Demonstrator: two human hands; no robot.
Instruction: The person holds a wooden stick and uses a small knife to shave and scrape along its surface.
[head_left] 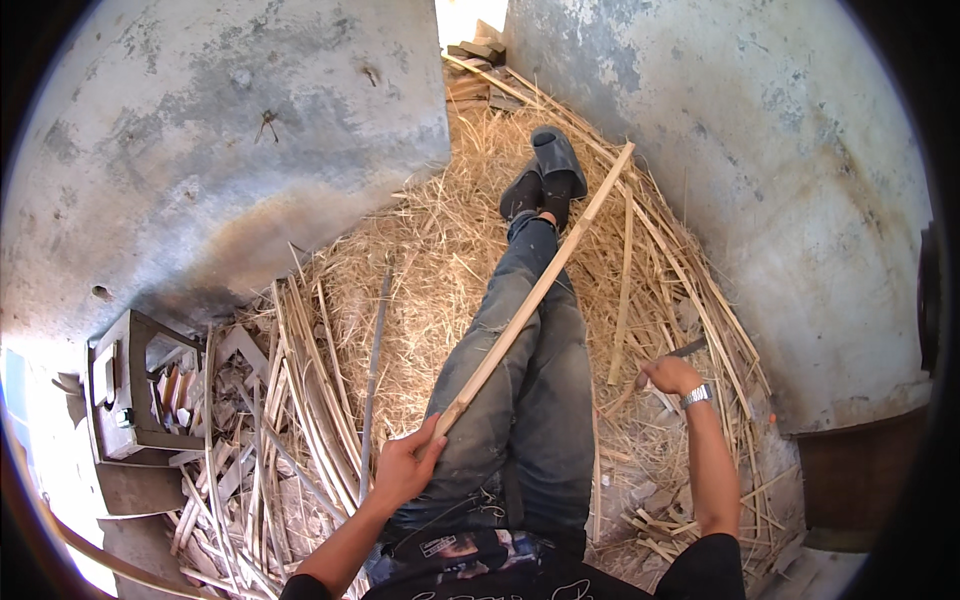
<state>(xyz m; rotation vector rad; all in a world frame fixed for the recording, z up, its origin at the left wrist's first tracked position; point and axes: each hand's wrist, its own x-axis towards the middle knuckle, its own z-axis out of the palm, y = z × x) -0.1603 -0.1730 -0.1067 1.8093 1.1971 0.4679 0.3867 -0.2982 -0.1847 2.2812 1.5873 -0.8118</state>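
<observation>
My left hand (407, 466) is closed around the lower end of a long, pale split-wood strip (535, 297). The strip slants up and right across my outstretched legs, its far end beyond my shins. To the right of my knees, my right hand (671, 376), with a metal watch at the wrist, is closed on what looks like a knife (690, 347). A dark flat blade shows past the fingers, and its grip is mostly hidden. The hand and blade are apart from the strip.
Straw and shavings (440, 235) cover the ground around my legs. Bundled strips (310, 385) lie at the left, and more long strips (690, 265) line the right wall (760, 150). At the far left stands an old box frame (125, 400) with scraps in it. Sandals (556, 155) are on my crossed feet.
</observation>
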